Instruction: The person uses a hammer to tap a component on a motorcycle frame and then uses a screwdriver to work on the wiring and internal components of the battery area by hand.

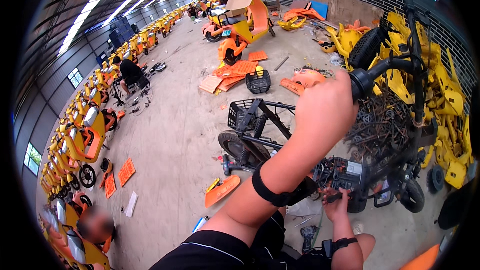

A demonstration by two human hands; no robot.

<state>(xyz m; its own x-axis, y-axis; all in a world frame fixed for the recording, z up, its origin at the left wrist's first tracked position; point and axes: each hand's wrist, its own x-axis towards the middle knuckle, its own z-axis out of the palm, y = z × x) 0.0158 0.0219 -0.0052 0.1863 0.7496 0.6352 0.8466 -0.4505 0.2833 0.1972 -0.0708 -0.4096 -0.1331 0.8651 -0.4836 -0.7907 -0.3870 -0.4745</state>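
Observation:
My left hand is raised at centre right, fingers wrapped round the black handlebar grip. The handlebar belongs to a stripped black scooter frame, with its rear wheel and front wheel exposed. Low on the right, my right hand is closed on a dark tool handle, beside the open battery and wiring section of the frame. What the tool touches is too small to tell. A cordless drill lies on the floor just below that hand.
Yellow body panels and dark metal parts are piled at the right. Orange panels, a black basket and an assembled scooter stand or lie behind. A co-worker sits farther left, near rows of scooters.

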